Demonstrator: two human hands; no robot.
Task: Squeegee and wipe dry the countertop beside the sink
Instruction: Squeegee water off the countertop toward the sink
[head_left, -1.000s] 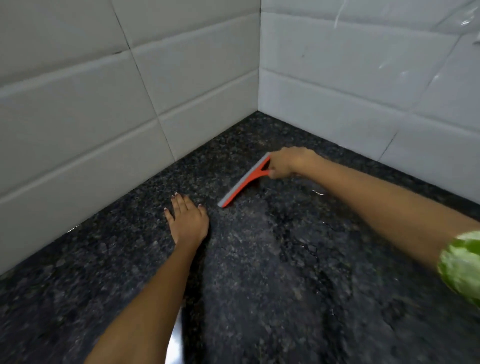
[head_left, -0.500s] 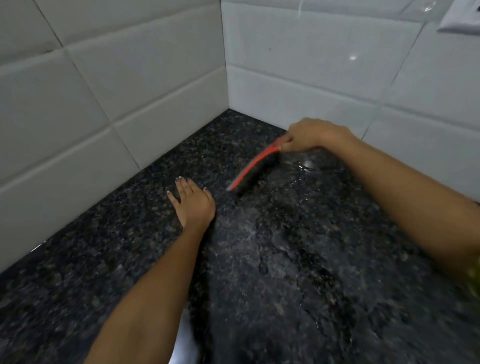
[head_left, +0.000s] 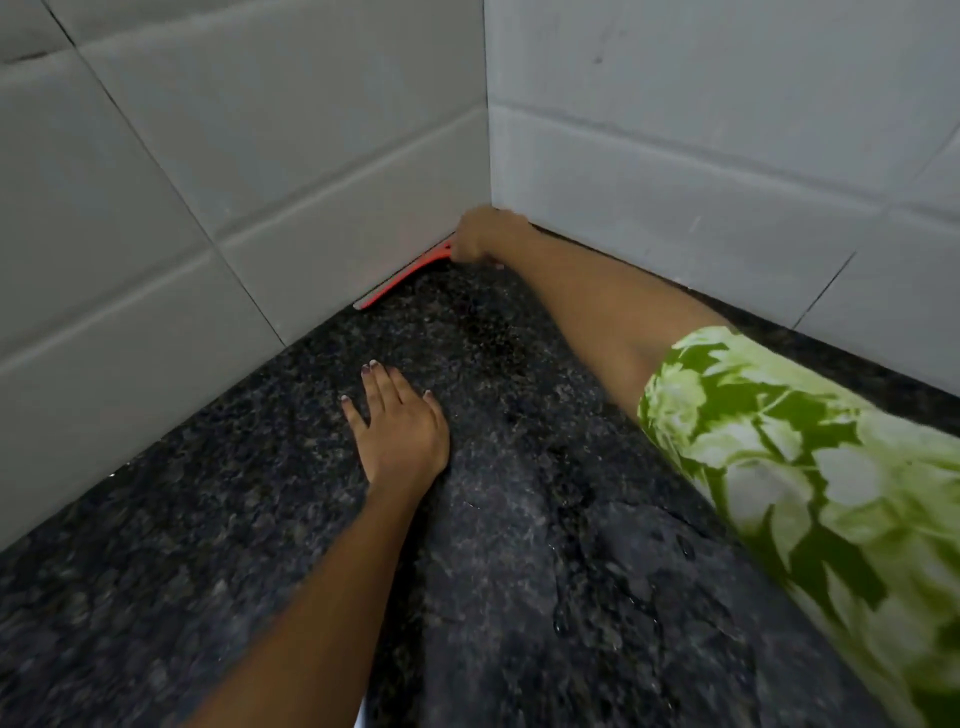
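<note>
Red squeegee (head_left: 402, 280) along left wall base, right hand (head_left: 480, 236) gripping it | left hand (head_left: 397, 428) flat, fingers released, on granite tabletop (head_left: 208, 545)

Two white-tiled walls (head_left: 291, 171) meet at the back corner of the dark granite countertop (head_left: 218, 530), closing it off on the left and at the rear. The right hand (head_left: 485, 236) and its red squeegee (head_left: 402, 278) are wedged into that corner against the left wall's base. The left hand (head_left: 397, 428) lies flat mid-counter, with open stone around it.
</note>
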